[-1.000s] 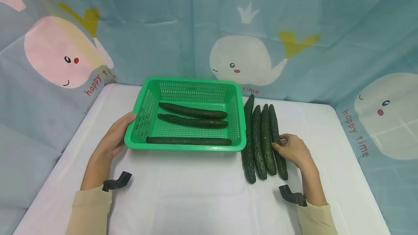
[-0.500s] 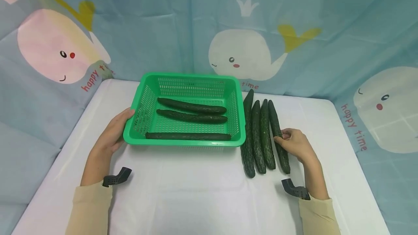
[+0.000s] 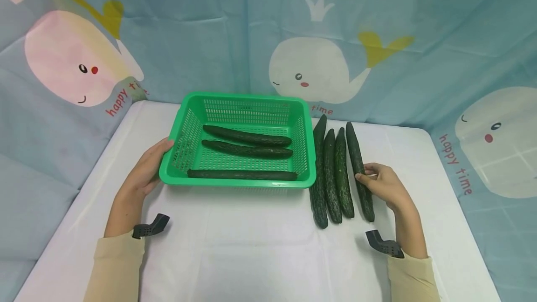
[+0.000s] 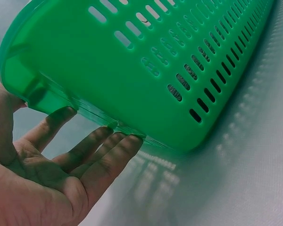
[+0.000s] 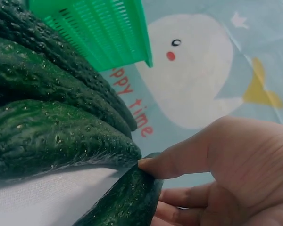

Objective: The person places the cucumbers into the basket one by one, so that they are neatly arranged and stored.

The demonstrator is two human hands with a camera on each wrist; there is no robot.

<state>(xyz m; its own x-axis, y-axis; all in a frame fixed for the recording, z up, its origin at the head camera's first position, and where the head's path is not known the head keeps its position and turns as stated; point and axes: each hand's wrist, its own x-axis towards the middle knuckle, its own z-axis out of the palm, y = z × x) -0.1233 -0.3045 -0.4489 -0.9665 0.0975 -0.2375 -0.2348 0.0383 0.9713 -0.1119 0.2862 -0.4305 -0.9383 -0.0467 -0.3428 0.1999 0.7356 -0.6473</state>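
Observation:
The right hand (image 3: 383, 184) pinches a dark green cucumber (image 3: 354, 153) between thumb and fingers at the right end of a row. In the right wrist view, the thumb lies on top of this cucumber (image 5: 127, 200). Several other cucumbers (image 3: 329, 176) lie side by side to its left, a gap apart from it at the near end. At the left side of a green plastic basket (image 3: 235, 183), the left hand (image 3: 144, 171) holds the rim. The left wrist view shows fingertips against the basket's outer wall (image 4: 99, 70). Inside the basket are three cucumbers (image 3: 247, 149).
A white cloth (image 3: 251, 246) covers the table. Behind it hangs a blue curtain (image 3: 235, 36) printed with whales. The basket's right side stands close beside the leftmost loose cucumber. Black cameras sit on both wrists.
The right hand has shifted its cucumber to the right and slightly away, widening the gap from the row. The left hand stays at the basket. The head view has tilted slightly.

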